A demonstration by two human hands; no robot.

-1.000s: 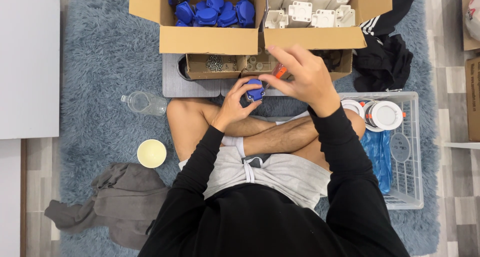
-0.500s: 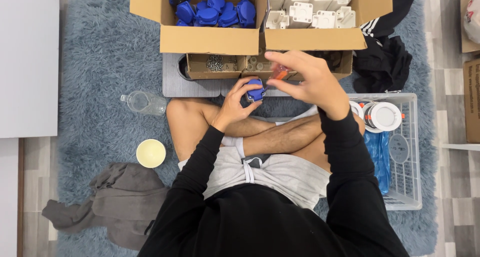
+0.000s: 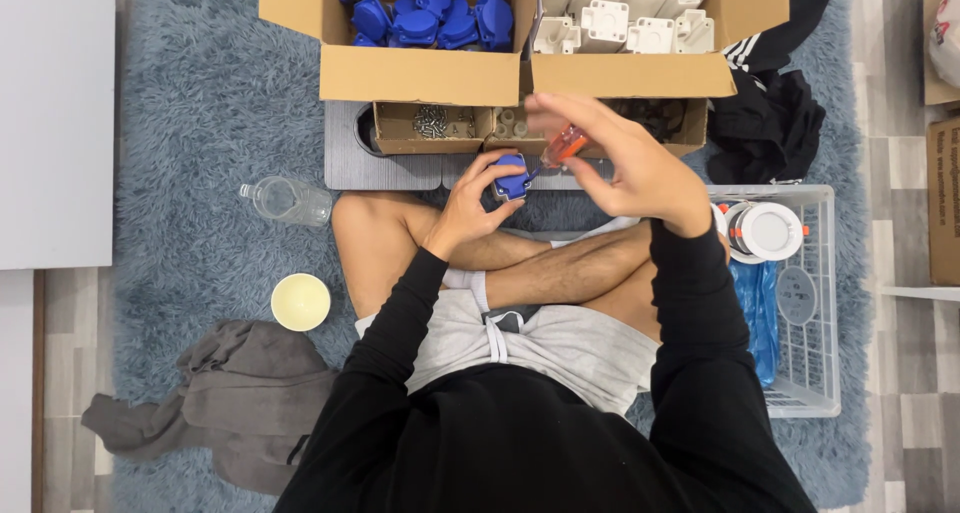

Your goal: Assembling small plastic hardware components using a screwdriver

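I sit cross-legged on a shaggy blue-grey rug. My left hand [image 3: 470,205] grips a small blue plastic part [image 3: 512,176] just above my knees. My right hand [image 3: 625,158] holds a screwdriver with an orange handle [image 3: 565,145], its tip angled down to the blue part. Both hands hover in front of a low cardboard tray [image 3: 400,143] of small metal screws [image 3: 432,121].
Behind it, one open cardboard box holds several blue parts [image 3: 430,18], another holds white plastic parts [image 3: 620,18]. A white wire basket [image 3: 815,303] stands at my right. A clear plastic bottle [image 3: 285,200], a cream cup [image 3: 300,301] and grey cloth [image 3: 235,398] lie at left.
My right hand has shifted a little left and turned, bringing the orange-handled screwdriver closer over the blue part. My left hand has stayed put with the part.
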